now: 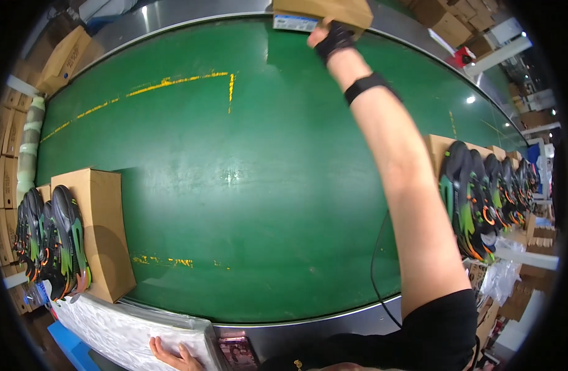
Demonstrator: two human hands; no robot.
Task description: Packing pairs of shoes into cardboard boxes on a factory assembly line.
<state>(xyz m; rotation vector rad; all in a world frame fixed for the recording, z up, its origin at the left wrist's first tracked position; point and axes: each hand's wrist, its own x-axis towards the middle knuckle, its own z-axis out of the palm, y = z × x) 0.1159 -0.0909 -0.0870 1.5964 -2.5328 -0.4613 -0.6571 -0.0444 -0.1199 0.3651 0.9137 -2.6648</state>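
At the far edge of the green surface point(234, 154), my right hand point(331, 39) in a black fingerless glove is closed against the near side of a brown cardboard box point(333, 8). A white and blue label shows on that side of the box. Its fingertips are partly hidden. My left hand point(175, 356) lies flat with fingers apart on a stack of white patterned sheets point(129, 328) in clear plastic, at the lower left. Nothing is in it.
Black sports shoes with green and orange parts point(67, 241) stand by a cardboard box point(104, 229) at left. More such shoes point(460, 191) line the right side. A phone point(237, 352) lies near the front edge; a black cable point(375, 266) hangs over it.
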